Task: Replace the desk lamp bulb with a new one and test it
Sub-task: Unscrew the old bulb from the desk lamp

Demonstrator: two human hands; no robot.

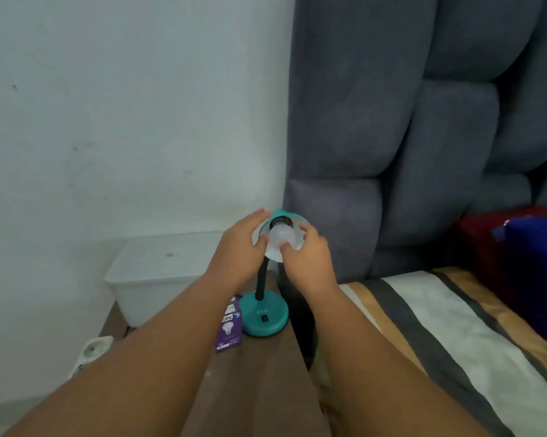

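A white socket strip point(91, 353) lies at the far left, with a white bin point(146, 279) beyond it, and on the brown desk point(253, 373) a purple bulb box point(229, 326), printed with a bulb picture and a word that looks like "Link", leans against the teal lamp base point(265, 316). Above, the left hand point(244, 244) curls round the rim of the shade point(289, 217), while the right hand point(307, 253) has its fingertips closed on the white bulb point(283, 236) at the socket. A striped bed point(455, 326) lies to the right.
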